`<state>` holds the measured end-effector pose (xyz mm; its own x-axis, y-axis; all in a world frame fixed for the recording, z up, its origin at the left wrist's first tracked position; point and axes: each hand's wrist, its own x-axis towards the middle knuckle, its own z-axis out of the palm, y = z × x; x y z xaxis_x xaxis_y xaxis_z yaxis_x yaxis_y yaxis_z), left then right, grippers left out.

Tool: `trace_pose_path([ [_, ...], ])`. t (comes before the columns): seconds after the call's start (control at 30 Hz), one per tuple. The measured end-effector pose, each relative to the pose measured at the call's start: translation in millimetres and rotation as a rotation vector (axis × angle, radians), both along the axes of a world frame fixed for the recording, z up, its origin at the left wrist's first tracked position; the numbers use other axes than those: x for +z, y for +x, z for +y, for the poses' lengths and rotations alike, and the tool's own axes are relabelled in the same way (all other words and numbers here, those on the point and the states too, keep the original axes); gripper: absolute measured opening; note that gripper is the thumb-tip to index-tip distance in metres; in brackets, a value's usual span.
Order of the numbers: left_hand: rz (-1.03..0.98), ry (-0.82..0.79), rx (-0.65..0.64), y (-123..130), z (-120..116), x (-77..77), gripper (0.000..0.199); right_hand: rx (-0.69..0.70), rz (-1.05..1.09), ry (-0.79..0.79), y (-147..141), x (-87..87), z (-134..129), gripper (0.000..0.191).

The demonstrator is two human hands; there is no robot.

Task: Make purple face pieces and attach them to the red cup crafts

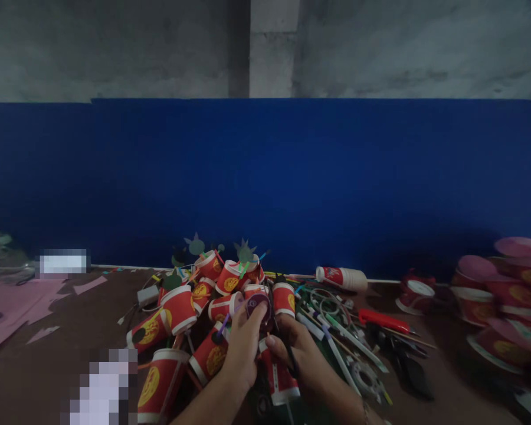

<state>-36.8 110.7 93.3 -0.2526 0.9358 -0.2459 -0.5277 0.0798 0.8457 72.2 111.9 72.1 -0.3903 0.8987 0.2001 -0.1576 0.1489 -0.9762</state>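
Observation:
My left hand (pixel 243 342) is closed on a dark purple round piece (pixel 257 308), its thumb pressed on the face. Close beside it, my right hand (pixel 298 345) is closed around what look like black-handled scissors (pixel 294 365), partly hidden by the fingers. Just below the hands lies a red paper cup (pixel 281 378) with a white rim. Several more red paper cups (pixel 177 310) with yellow emblems are heaped to the left, some fitted with coloured straws. Another cup (pixel 284 298) stands right behind my hands. Green spiky cut-outs (pixel 245 252) top a few at the back.
Straws (pixel 338 354), a clear tape roll (pixel 366 378) and a red-handled tool (pixel 383 320) clutter the right side. A cup stack (pixel 341 278) lies near the blue wall panel (pixel 292 177). Pink sheets (pixel 22 307) spread at far left; more red cups (pixel 522 295) sit at far right.

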Motion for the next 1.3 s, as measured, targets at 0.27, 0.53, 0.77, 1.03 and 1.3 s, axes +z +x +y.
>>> trace_pose_path([
  [0.27,-0.018,-0.057,-0.010,1.0,-2.6,5.3,0.025,-0.052,-0.031,0.007,-0.6,-3.5,0.7,0.035],
  [0.53,-0.041,-0.029,-0.012,0.9,-2.1,5.5,0.023,-0.068,-0.045,0.018,-0.7,-0.8,0.0,0.037],
  [0.77,-0.022,0.026,-0.053,-1.9,0.5,-1.3,0.025,-0.069,-0.043,0.017,-0.9,0.6,-0.2,0.035],
  [1.03,-0.001,0.043,-0.085,-2.2,1.0,0.9,0.025,-0.085,-0.053,0.038,-0.9,3.2,-2.7,0.033],
  [1.3,0.016,0.072,-0.124,-5.3,2.2,1.3,0.024,-0.103,-0.071,0.040,0.1,-0.8,-0.8,0.034],
])
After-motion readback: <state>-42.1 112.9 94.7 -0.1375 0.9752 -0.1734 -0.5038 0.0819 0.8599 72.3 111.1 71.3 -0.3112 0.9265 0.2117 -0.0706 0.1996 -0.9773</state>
